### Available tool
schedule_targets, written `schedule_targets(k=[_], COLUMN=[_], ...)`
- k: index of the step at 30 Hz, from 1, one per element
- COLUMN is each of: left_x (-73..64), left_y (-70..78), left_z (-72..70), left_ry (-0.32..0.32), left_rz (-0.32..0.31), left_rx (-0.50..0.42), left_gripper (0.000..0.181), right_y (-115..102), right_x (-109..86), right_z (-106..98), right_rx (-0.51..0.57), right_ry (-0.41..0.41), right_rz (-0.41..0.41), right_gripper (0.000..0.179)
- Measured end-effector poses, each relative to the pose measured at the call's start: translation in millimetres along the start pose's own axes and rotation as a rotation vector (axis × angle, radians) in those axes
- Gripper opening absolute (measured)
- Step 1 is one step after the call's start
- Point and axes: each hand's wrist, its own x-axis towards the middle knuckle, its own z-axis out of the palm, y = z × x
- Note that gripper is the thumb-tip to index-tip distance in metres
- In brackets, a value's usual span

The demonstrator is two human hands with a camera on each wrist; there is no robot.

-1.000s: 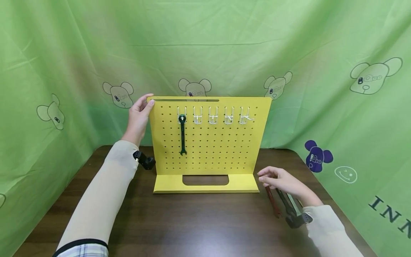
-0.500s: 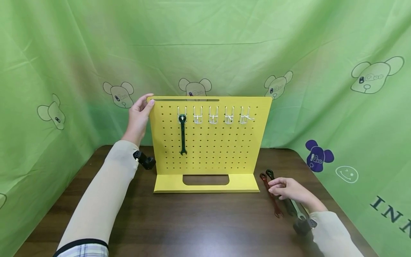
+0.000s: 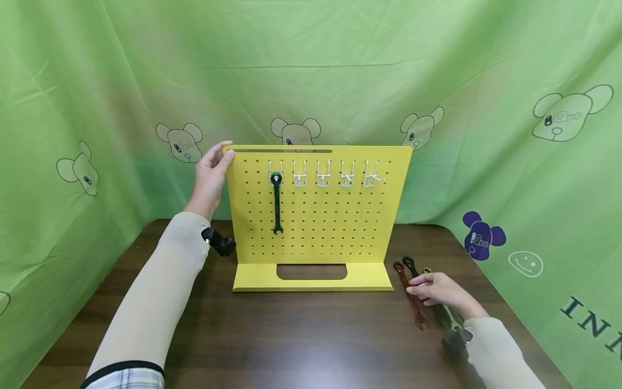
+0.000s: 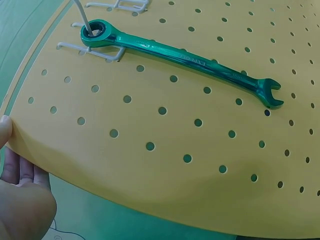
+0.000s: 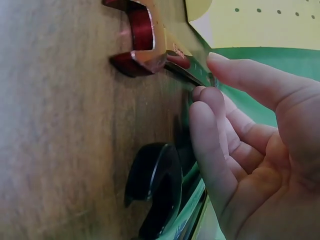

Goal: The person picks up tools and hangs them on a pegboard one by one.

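My left hand (image 3: 210,172) grips the top left corner of an upright yellow pegboard (image 3: 335,221), thumb in front and fingers behind. On the board's leftmost white hook hangs a green combination wrench (image 4: 190,59) by its ring end, open end down. At the right, my right hand (image 3: 439,292) is low over the table, its thumb and fingertips at either side of the handle of a red wrench (image 3: 410,297). A dark wrench (image 5: 155,175) and a paler green wrench (image 3: 454,321) lie beside it, partly hidden under the hand.
Several white hooks (image 3: 323,180) without tools line the board's upper part. The board's base (image 3: 366,276) stands on a dark wooden table (image 3: 311,340), left of the wrenches. A green curtain (image 3: 311,70) with printed bear heads surrounds the table.
My right hand has moved down and toward me from beside the base's right corner, onto the red wrench, uncovering the wrenches' ring ends. My left hand stays on the pegboard corner.
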Motion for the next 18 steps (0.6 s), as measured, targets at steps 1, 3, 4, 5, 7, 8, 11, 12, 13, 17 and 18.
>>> schedule_targets(k=[1, 3, 4, 5, 7, 8, 11, 12, 13, 17, 18], left_x=[-0.2, -0.5, -0.7, -0.9, -1.0, -1.0, -0.4, -0.1, 0.3, 1.2, 1.2], left_y=[0.2, 0.7, 0.8, 1.0, 1.0, 1.0, 0.7, 0.5, 0.5, -0.2, -0.5], left_z=[-0.2, -0.8, -0.9, -1.0, -1.2, -1.4, -1.7, -1.6, -1.7, -1.2, -1.3], left_ry=[0.0, -0.001, -0.002, -0.004, -0.006, -0.005, -0.004, -0.004, -0.005, -0.006, -0.005], left_rz=[0.0, 0.0, -0.001, -0.001, 0.001, 0.001, 0.002, 0.001, 0.0, 0.006, 0.006], left_rx=[-0.005, -0.012, -0.017, -0.016, -0.016, -0.015, -0.005, -0.004, 0.001, 0.021, 0.025], left_gripper=[0.031, 0.031, 0.031, 0.03, 0.03, 0.03, 0.03, 0.03, 0.03, 0.031, 0.031], right_y=[-0.6, -1.5, -2.4, -2.9, -4.6, -5.5, -7.6, -8.0, -8.3, -10.7, -10.8], right_x=[0.6, 2.6, 3.1, 3.9, 4.7, 5.0, 5.3, 5.4, 5.8, 6.4, 6.8], right_z=[0.4, 1.6, 2.2, 2.8, 4.2, 4.9, 6.5, 6.8, 7.1, 8.4, 8.9], right_rx=[-0.008, -0.024, -0.03, -0.039, -0.055, -0.061, -0.077, -0.083, -0.089, -0.114, -0.117], right_ry=[0.007, 0.031, 0.045, 0.058, 0.081, 0.092, 0.104, 0.108, 0.114, 0.134, 0.137], right_rz=[0.007, 0.031, 0.04, 0.051, 0.072, 0.083, 0.095, 0.102, 0.109, 0.14, 0.146], right_gripper=[0.044, 0.041, 0.04, 0.039, 0.037, 0.036, 0.036, 0.035, 0.035, 0.032, 0.031])
